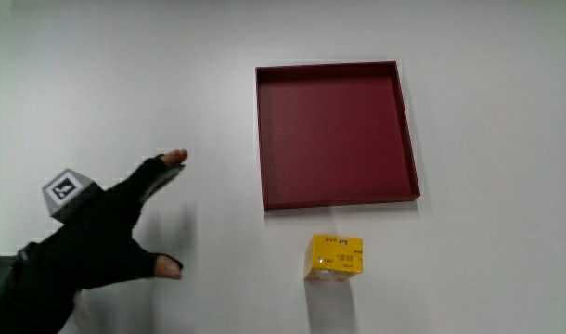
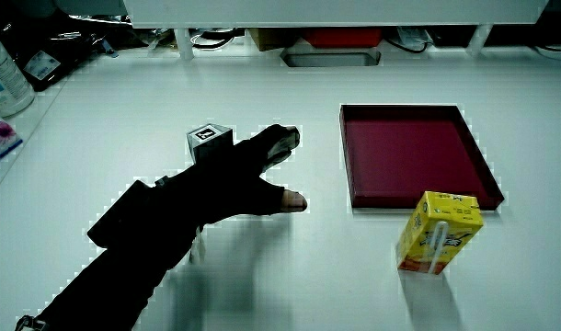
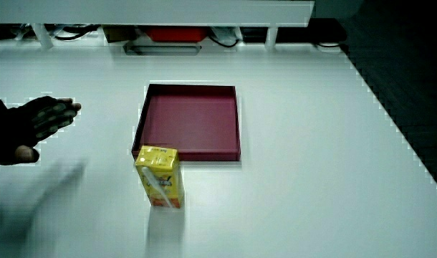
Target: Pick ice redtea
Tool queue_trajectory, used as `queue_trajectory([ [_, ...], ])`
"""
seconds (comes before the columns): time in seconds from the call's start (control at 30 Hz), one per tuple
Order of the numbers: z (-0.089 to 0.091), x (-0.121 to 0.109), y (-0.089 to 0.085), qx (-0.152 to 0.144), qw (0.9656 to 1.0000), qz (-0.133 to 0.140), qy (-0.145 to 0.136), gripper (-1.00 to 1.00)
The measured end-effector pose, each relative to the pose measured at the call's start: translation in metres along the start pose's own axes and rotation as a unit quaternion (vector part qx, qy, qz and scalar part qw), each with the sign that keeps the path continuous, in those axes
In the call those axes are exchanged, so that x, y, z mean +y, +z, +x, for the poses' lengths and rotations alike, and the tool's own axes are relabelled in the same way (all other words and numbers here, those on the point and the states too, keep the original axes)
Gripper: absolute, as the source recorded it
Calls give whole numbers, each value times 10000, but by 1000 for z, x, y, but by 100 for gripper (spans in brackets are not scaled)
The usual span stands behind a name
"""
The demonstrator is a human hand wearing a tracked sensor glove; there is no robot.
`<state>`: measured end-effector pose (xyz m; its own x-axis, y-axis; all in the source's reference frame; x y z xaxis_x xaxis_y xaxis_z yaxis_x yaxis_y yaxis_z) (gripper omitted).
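White table, carton upright just beside the red tray; hand well apart, fingers spread wide, holding nothing, reach not yet made.

1. White table w/ smooth, matte top fills the main view.
2. Low white partition runs along the table edge farthest from the person, raised on short white legs.
3. Under the partition: dark gap w/ cables, a grey tray-like item, something red.
4. Bottle stands at the table's edge in a side view.
5. Dark floor past the table's edge.
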<state>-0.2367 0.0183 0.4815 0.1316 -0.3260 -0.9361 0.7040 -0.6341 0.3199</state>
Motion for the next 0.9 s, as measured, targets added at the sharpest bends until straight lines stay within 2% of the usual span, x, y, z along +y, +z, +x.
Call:
queue_trajectory([
  [0.1,0,7,-8,-30,9999,-50,103,0],
  [0.17,-4,13,-12,-43,9999,-82,-51,0],
  [0.23,-6,19,-19,-99,9999,-126,11,0],
  [0.27,-4,22,-24,-218,9996,-191,48,0],
  [0.37,-6,30,-35,-208,9994,-255,79,0],
  [0.53,-12,41,-52,-440,9984,-353,-35,0],
  [0.67,-15,50,-63,-438,9983,-356,-114,0],
  [0.73,-18,54,-68,-342,9986,-387,-106,0],
  [0.8,-15,59,-75,-451,9978,-468,-148,0],
  [0.9,-16,65,-82,-418,9977,-492,-182,0],
])
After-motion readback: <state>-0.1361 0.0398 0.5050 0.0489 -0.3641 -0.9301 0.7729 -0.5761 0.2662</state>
